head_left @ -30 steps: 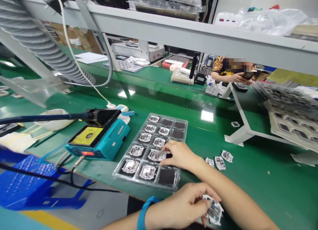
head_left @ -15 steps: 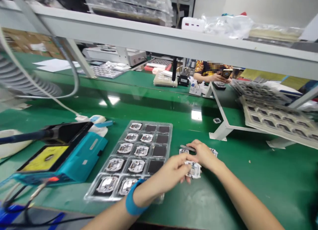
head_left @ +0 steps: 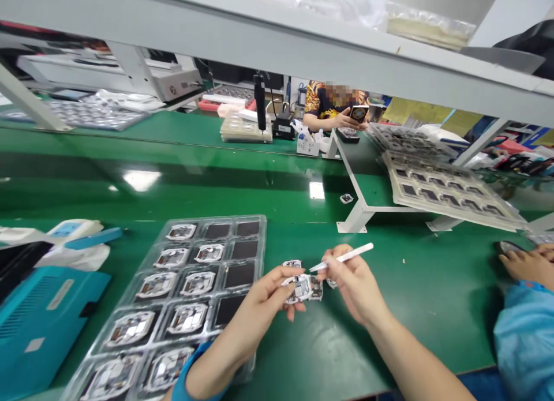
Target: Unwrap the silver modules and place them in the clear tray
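Head: tweezers point(head_left: 344, 257) aslant, tip toward component point(head_left: 300, 287)

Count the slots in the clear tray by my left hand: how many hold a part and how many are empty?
Slots holding a part: 9
Empty slots: 5
Slots hidden under the left forearm: 1
Total slots in the clear tray: 15

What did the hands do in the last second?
The right hand moved off the tray, rightward, and its tweezers now point at the small part. The left hand carried that part forward from near the body to meet it. Unchanged: each hand's grip, and the tray on the green table.
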The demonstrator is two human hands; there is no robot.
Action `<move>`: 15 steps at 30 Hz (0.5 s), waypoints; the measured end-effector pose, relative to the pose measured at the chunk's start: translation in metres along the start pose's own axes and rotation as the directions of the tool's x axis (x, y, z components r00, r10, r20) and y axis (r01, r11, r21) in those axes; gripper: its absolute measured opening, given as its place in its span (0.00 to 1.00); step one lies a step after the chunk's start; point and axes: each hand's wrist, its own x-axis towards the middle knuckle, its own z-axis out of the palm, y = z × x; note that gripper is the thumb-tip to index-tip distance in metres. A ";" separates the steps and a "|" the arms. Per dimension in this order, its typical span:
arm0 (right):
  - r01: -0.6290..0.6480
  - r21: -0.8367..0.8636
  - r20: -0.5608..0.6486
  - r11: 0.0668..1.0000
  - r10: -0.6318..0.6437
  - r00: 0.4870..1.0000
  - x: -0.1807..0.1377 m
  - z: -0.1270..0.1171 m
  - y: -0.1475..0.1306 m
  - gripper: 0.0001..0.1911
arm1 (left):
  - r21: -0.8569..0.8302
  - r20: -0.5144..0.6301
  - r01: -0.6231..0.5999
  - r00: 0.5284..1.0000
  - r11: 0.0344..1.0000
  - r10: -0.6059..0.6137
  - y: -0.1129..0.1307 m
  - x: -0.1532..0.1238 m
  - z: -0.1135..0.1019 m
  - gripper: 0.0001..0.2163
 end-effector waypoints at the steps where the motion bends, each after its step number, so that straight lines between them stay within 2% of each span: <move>1: 0.024 -0.033 0.027 0.999 -0.023 0.999 -0.002 0.002 0.004 0.20 | -0.001 -0.004 0.000 1.000 1.000 0.000 -0.001 0.000 0.000 0.15; 3: 0.092 -0.116 0.060 0.989 -0.085 0.995 -0.005 0.003 0.011 0.17 | -0.003 -0.010 0.005 1.000 1.000 -0.005 -0.002 0.000 -0.001 0.15; 9: 0.280 -0.330 0.055 0.901 -0.278 0.959 -0.011 0.003 0.018 0.09 | 0.006 -0.010 0.014 1.000 1.000 -0.014 -0.003 0.000 -0.003 0.15; 15: 0.287 -0.334 0.072 0.898 -0.279 0.958 -0.010 0.004 0.017 0.08 | 0.021 0.005 0.017 1.000 1.000 -0.017 -0.004 0.000 -0.002 0.16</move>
